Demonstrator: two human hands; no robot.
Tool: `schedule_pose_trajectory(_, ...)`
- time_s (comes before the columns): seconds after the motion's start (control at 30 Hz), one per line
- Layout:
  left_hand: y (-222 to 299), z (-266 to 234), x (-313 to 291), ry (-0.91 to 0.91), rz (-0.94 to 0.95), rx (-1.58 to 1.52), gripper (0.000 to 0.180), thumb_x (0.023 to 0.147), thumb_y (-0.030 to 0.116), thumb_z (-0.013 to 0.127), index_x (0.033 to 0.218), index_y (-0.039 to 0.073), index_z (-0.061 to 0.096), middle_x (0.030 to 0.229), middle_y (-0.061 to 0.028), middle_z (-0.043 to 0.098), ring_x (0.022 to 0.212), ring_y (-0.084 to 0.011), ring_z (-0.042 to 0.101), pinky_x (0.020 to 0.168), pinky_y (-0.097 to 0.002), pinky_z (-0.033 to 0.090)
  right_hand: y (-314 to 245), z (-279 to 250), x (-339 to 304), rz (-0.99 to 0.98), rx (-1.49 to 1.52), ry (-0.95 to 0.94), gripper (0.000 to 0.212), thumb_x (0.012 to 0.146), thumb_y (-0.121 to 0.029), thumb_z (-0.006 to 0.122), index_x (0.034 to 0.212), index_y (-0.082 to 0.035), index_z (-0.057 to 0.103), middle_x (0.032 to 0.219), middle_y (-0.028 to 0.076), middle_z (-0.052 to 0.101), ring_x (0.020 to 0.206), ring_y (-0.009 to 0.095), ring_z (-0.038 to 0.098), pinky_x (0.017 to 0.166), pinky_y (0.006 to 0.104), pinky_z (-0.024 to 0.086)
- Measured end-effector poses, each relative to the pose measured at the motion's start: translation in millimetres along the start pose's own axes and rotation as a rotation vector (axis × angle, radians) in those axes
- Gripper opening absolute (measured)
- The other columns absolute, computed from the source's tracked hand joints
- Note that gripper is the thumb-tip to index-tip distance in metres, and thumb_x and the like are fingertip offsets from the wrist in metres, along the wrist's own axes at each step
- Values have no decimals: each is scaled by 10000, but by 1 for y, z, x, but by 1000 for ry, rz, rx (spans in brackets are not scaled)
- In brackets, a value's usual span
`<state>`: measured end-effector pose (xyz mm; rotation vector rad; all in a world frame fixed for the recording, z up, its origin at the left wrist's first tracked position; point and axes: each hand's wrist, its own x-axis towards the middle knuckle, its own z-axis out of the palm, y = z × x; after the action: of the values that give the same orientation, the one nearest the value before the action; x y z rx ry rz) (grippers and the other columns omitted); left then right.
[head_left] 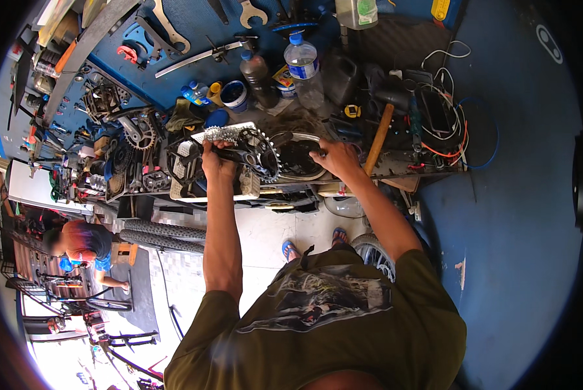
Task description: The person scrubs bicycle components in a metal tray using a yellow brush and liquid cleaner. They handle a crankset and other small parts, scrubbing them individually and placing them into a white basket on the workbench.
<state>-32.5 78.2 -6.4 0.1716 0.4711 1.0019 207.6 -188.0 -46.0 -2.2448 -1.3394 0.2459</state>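
My left hand is closed round the dark arm of a bicycle crankset, whose toothed chainring faces right. It is held above a cream plastic basket on the bench. A silver toothed sprocket piece shows just beyond my left fingers. My right hand is closed over the right rim of a round pan with dark, dirty contents. A short dark end pokes out of its fingers, but what it belongs to is hidden.
Right of the pan leans a wooden handle, near tangled cables. Bottles and a blue-rimmed tub stand behind. Bike parts crowd the left bench. Another person sits at far left, near tyres.
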Motion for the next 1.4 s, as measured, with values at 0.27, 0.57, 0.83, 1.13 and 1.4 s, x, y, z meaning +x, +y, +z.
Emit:
schedule_pose_trajectory(0.27,-9,-7,11,156,55,-39,353,1174,303,338,954,61,468,751,-76,498,686,-224,527,754,-427,566,-17,-2,14,395,1187,145,432,1046,-485,653,1042,-52,660,752,140,747,571,230,717,494,345,573)
schedule_pose_trajectory(0.57,-29,6,-6,263,74,-27,358,1176,361,319,972,91,435,754,-40,484,667,-195,530,687,-410,564,-20,17,9,379,1331,221,387,1060,-423,672,1015,-46,597,733,97,716,548,128,672,498,266,574)
schedule_pose_trajectory(0.83,-28,-2,7,341,75,-93,205,1167,292,320,1051,156,421,753,-50,500,649,-204,539,682,-420,567,-23,25,3,279,1272,261,396,1054,-415,689,949,-48,586,754,97,720,561,130,678,507,268,576)
schedule_pose_trajectory(1.13,-25,-4,5,357,37,-126,243,1172,338,327,1059,140,411,749,-46,496,657,-197,568,676,-418,579,-31,36,-5,296,1377,354,379,1040,-384,720,951,-43,582,793,77,714,644,125,700,567,269,594)
schedule_pose_trajectory(1.4,-19,-15,6,354,-34,-203,272,1177,359,305,1070,136,420,742,-57,490,657,-205,548,708,-447,581,-46,43,-15,138,1394,385,349,1044,-334,720,972,-17,595,831,104,725,672,134,716,611,269,625)
